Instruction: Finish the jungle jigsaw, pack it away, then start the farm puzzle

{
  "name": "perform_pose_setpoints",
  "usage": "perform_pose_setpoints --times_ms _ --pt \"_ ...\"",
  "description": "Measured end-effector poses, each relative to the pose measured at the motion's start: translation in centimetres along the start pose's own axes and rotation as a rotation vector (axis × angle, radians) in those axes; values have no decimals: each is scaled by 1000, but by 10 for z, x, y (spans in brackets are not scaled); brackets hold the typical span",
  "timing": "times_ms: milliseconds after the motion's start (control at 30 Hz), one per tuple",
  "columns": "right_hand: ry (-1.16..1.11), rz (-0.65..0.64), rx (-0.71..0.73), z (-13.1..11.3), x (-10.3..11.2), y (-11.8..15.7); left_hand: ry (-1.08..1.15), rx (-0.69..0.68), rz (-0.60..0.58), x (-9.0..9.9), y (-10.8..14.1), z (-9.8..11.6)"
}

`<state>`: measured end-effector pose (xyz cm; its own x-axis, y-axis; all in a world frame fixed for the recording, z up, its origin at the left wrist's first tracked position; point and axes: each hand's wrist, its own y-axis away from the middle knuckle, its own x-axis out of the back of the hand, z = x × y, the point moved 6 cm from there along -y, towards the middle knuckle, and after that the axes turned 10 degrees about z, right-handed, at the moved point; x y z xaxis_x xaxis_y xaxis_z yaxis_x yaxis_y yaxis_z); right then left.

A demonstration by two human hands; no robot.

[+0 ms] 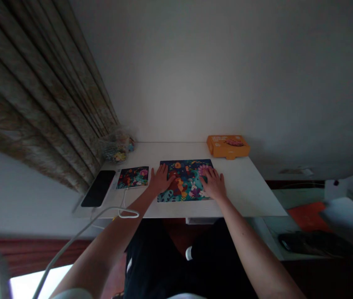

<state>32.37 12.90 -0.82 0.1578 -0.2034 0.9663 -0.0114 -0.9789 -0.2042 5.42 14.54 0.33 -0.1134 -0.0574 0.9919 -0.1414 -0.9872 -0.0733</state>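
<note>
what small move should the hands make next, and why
I'd probably lift the left hand and right hand straight up off the flat, multicoloured rectangular picture, so all of it can be compared with the smaller, multicoloured rectangular card. Both hands lie spread on it, covering parts of its left and right sides, and the card shows a similar-looking design.

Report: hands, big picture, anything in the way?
Left hand, right hand: palms down on big picture, one per side. Big picture flat on table. Orange box, small picture: both apart from it.
</note>
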Motion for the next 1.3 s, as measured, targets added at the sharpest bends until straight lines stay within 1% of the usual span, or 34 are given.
perform_pose_setpoints --times_ms 200,400,467,567,633,700,767,867,967,1133,1233,1300 --pt "24 -68 -10 -1 0 -1 -17 -24 56 5 9 3" --pt "46 -130 -28 -6 2 1 -47 -52 52 1 8 8" --pt "43 -120 -5 -13 2 3 -33 -69 61 -1 7 17" --pt "18 -110 72 -26 2 7 13 -99 69 -3 7 35" --pt "-4 -125 105 -32 2 9 43 -136 73 -4 8 46" --pt "-14 -140 112 -34 2 10 64 -185 82 -4 10 53" --pt "-8 -139 104 -32 4 10 78 -215 92 -4 12 53" --pt "9 -123 75 -27 8 10 80 -202 123 -2 16 44" --pt "16 -138 46 -25 8 14 68 -195 144 0 22 39" --pt "-27 -154 50 -26 6 22 56 -199 122 1 28 40" --pt "-33 -172 33 -21 2 28 55 -194 103 1 31 40" --pt "-12 -160 21 -17 0 31 52 -177 110 1 34 40"
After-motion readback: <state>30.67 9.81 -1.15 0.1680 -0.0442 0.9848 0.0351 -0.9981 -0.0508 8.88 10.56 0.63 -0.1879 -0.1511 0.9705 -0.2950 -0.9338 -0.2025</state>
